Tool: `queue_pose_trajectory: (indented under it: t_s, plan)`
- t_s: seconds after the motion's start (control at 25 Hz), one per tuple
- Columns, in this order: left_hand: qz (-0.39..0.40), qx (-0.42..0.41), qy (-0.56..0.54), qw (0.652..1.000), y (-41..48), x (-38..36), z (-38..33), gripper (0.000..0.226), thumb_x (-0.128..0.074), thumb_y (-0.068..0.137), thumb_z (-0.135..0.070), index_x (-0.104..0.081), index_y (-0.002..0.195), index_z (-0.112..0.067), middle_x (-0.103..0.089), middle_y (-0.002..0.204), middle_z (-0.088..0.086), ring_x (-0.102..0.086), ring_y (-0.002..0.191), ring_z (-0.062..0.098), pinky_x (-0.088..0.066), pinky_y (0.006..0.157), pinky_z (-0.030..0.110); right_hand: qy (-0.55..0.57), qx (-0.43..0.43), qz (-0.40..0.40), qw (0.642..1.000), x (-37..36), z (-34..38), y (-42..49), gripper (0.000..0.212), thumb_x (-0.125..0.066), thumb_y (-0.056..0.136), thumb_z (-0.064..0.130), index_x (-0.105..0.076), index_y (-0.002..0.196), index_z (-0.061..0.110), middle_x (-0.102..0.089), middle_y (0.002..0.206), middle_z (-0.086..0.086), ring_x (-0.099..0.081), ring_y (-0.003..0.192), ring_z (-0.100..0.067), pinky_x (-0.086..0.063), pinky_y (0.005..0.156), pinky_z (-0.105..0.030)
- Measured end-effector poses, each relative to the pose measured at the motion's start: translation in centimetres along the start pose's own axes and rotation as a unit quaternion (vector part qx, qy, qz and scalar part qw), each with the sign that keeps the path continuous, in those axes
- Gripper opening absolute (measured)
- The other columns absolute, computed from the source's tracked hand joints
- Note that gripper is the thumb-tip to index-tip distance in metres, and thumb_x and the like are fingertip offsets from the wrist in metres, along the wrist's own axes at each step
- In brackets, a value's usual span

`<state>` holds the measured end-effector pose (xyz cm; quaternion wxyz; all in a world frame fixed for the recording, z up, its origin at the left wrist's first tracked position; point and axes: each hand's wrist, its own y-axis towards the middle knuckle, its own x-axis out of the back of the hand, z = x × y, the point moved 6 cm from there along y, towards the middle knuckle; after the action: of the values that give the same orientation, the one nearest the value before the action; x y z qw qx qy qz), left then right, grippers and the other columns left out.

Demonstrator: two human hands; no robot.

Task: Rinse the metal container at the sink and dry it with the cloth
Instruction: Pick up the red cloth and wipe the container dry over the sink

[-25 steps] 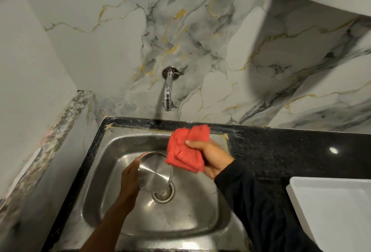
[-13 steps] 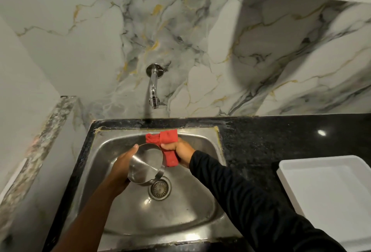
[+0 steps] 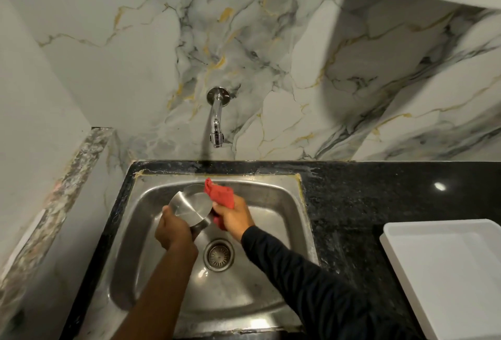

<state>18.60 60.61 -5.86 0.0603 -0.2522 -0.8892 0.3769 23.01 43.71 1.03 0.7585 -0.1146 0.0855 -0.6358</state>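
Over the steel sink (image 3: 284, 204), my left hand (image 3: 173, 231) grips a shiny metal container (image 3: 192, 205), tilted so its flat bottom faces me and its opening points away. My right hand (image 3: 233, 213) holds a red cloth (image 3: 221, 194) bunched against the container's right side and rim. Part of the cloth is hidden behind my fingers and the container. No water runs from the wall tap (image 3: 217, 122) above the basin.
The drain (image 3: 219, 254) lies just below my hands. Black granite counter (image 3: 366, 193) runs to the right, with a white tray (image 3: 447, 272) at the right edge. A marble wall stands behind, and a speckled ledge (image 3: 62, 196) borders the left.
The container has turned so its bottom faces me. My right hand with the cloth came down from beside it to press against its right side. The view has shifted up and back.
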Motion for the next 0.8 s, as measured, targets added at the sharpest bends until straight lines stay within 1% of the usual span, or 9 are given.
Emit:
queue_pose_trajectory:
  t_s: [0.08,0.16,0.24,0.28,0.32,0.4,0.52,0.64,0.8]
  plan:
    - [-0.032,0.018,-0.025,0.999,-1.0,-0.3,0.8,0.060,-0.058,0.096,-0.058,-0.074,0.135,-0.016,-0.076,0.128,0.014,-0.078,0.106,0.036,-0.057,0.050,0.032,-0.018,0.008,-0.008,1.000,-1.4,-1.2,-0.8,0.047,-0.058,0.096,0.002,-0.066,0.140,0.014,-0.067,0.140,-0.002,-0.061,0.128,-0.017,-0.045,0.116,-0.033]
    - [-0.065,0.027,-0.044,0.997,-1.4,-0.1,1.3,0.060,-0.058,0.094,-0.059,-0.076,0.133,-0.018,-0.076,0.128,0.014,-0.077,0.107,0.036,-0.057,0.050,0.032,-0.006,-0.004,-0.017,1.000,-1.5,-2.1,-1.0,0.039,-0.059,0.096,0.007,-0.070,0.133,0.012,-0.070,0.123,-0.002,-0.062,0.114,-0.021,-0.050,0.107,-0.037]
    - [-0.089,0.034,-0.067,0.993,-1.3,0.2,1.4,0.057,-0.058,0.093,-0.058,-0.078,0.131,-0.020,-0.076,0.129,0.014,-0.077,0.105,0.036,-0.060,0.058,0.036,0.023,-0.030,-0.010,0.999,-0.9,-2.7,-1.4,0.020,-0.062,0.095,0.011,-0.078,0.107,0.014,-0.073,0.091,0.003,-0.065,0.086,-0.020,-0.057,0.080,-0.030]
    - [-0.092,0.038,-0.080,0.992,-1.3,0.3,1.5,0.055,-0.057,0.094,-0.057,-0.079,0.129,-0.021,-0.077,0.127,0.013,-0.078,0.100,0.034,-0.062,0.060,0.037,0.043,-0.041,-0.015,0.998,-0.4,-2.9,-1.6,0.021,-0.062,0.096,0.009,-0.080,0.101,0.020,-0.076,0.083,0.006,-0.069,0.079,-0.017,-0.058,0.073,-0.026]
    - [-0.089,0.039,-0.097,0.990,-1.3,0.3,1.4,0.053,-0.058,0.094,-0.056,-0.079,0.127,-0.022,-0.077,0.125,0.011,-0.078,0.097,0.032,-0.063,0.063,0.037,0.069,-0.050,-0.027,0.996,0.1,-3.0,-1.8,0.027,-0.061,0.097,0.006,-0.080,0.100,0.025,-0.077,0.081,0.005,-0.071,0.076,-0.016,-0.059,0.071,-0.027]
    - [-0.071,0.042,-0.151,0.985,-1.8,-0.4,1.5,0.048,-0.063,0.094,-0.051,-0.078,0.129,-0.020,-0.077,0.128,0.009,-0.077,0.104,0.031,-0.067,0.073,0.041,0.112,-0.066,-0.071,0.989,0.6,-3.1,-2.1,0.033,-0.058,0.100,0.002,-0.080,0.097,0.026,-0.072,0.079,-0.007,-0.066,0.070,-0.025,-0.057,0.072,-0.038]
    - [-0.013,0.039,-0.178,0.983,-3.4,-2.0,2.4,0.042,-0.065,0.099,-0.036,-0.073,0.136,-0.018,-0.074,0.138,0.012,-0.074,0.118,0.033,-0.064,0.097,0.051,0.098,-0.083,-0.110,0.986,-0.1,-3.6,-2.3,0.022,-0.055,0.101,0.003,-0.071,0.088,0.011,-0.063,0.079,-0.017,-0.059,0.072,-0.028,-0.055,0.071,-0.048]
    - [0.009,0.006,-0.184,0.983,-4.7,-2.6,3.2,0.041,-0.060,0.106,-0.028,-0.068,0.145,-0.020,-0.068,0.149,0.013,-0.071,0.127,0.037,-0.061,0.105,0.055,0.074,-0.071,-0.117,0.988,-0.6,-3.5,-2.7,0.022,-0.056,0.101,0.005,-0.066,0.084,0.014,-0.065,0.079,-0.009,-0.062,0.072,-0.021,-0.055,0.068,-0.031]
    - [0.001,-0.035,-0.207,0.978,-5.6,-2.8,2.6,0.046,-0.063,0.106,-0.024,-0.062,0.152,-0.022,-0.067,0.148,0.011,-0.072,0.122,0.033,-0.064,0.090,0.041,0.091,-0.067,-0.082,0.990,-0.9,-3.7,-4.0,0.026,-0.058,0.100,-0.001,-0.074,0.095,0.019,-0.075,0.080,0.009,-0.072,0.067,0.002,-0.056,0.064,-0.013]
